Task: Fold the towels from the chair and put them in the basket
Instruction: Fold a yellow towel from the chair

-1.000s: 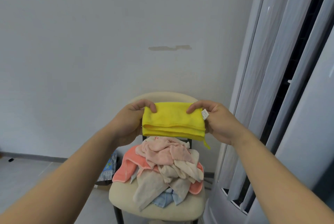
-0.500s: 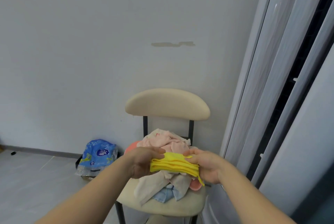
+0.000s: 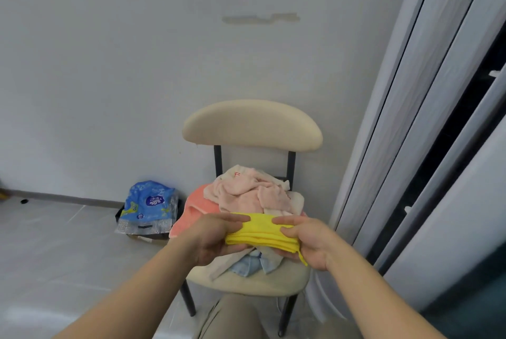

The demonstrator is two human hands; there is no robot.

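Plain yellow towel (image 3: 261,233); cream chair (image 3: 252,125), black frame; pale pink towel (image 3: 243,193), coral towel (image 3: 194,210), beige towel (image 3: 224,264), light blue cloth (image 3: 246,266); blue bag (image 3: 147,201), white print.
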